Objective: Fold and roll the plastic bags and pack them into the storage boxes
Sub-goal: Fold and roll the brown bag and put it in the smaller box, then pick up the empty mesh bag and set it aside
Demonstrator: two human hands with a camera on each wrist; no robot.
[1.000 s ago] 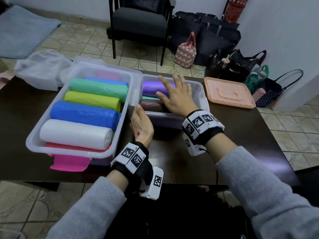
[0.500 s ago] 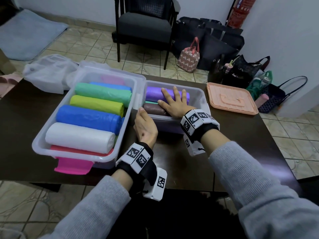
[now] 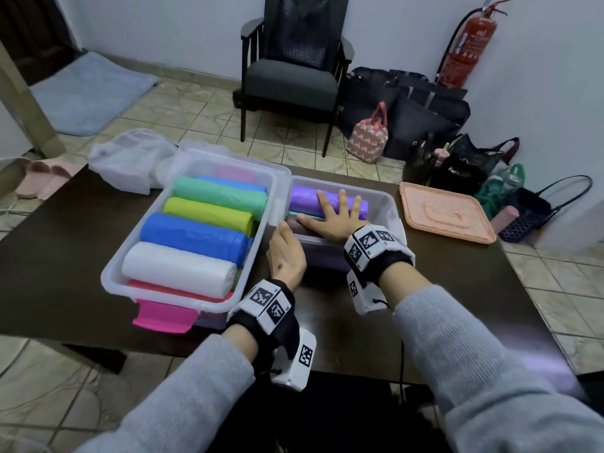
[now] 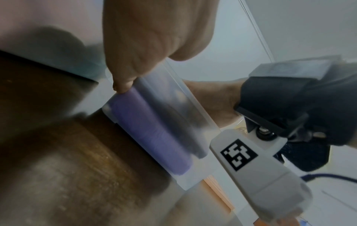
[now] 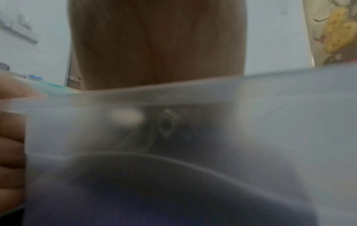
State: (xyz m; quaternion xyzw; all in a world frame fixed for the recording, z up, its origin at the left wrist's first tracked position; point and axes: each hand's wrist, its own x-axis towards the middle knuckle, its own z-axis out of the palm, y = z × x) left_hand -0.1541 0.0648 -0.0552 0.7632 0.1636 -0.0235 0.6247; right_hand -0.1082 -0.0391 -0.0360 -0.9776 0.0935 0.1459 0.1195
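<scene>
Nearest, left hand (image 3: 287, 256) at the small box's (image 3: 390, 204) 7 o'clock corner, thumb up along the wall; fingers (image 4: 123, 82) hooked on the near corner in the left wrist view, so gripping the box to steady it. Just past it, right hand (image 3: 333, 220) inside the small box, grip spread flat, palm pressing the dark roll (image 3: 302, 225) down, fingertips reaching onto the purple roll (image 3: 307, 201) behind. Right wrist view blurred by the box wall; no more to tell there.

Risks, as a judgement: once the palm lifts, springy plastic may uncoil and the dark roll ride up above the rim, then no lid (image 3: 447, 214) would seat. Pressing too hard toward 12 could shove the purple roll askew or skid the light box across the worktop (image 3: 65, 243) if the left hand slackens.

Axes: both rolls in the small box lie flat, long axis 9 to 3, ends at the side walls, side by side, a teal strip showing between them. At 9 o'clock, big box (image 3: 112, 276) packed with white, blue, yellow and green rolls, same 9-to-3 lie, slightly slanted. Further, at 10 o'clock, loose clear bags (image 3: 130, 158) heaped on the worktop, apparently not yet rolled.
</scene>
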